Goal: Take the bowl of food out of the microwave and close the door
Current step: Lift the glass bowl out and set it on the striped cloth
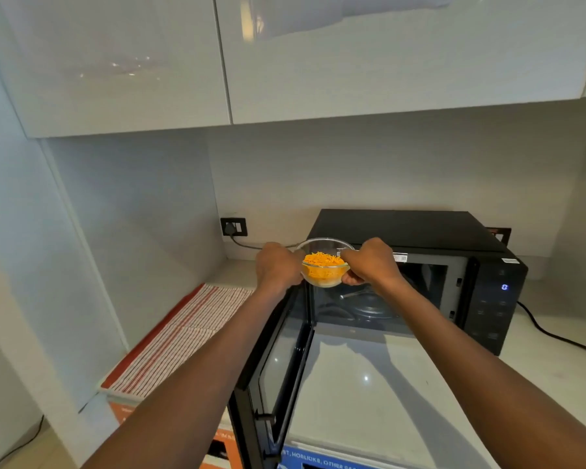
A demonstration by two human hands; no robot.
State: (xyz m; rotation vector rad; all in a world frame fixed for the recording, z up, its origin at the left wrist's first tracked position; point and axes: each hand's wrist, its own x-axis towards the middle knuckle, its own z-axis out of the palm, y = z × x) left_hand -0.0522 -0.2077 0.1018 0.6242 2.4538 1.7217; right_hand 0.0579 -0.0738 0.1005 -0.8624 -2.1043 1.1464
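Note:
A clear glass bowl (324, 262) filled with orange shredded food hangs in the air in front of the upper left of the black microwave (416, 231). My left hand (277, 265) grips its left side and my right hand (369, 262) grips its right side. The microwave door (278, 367) stands wide open, swung out to the left toward me. Inside the cavity the glass turntable (369, 306) is visible below the bowl. The control panel (498, 299) at the right shows a lit digit.
A red-and-white striped cloth (180, 336) lies on an orange box left of the door. A wall socket (234, 226) with a plug sits behind. A black cable (555, 336) runs along the white counter (369, 384) at the right. Glossy cupboards (285, 62) hang overhead.

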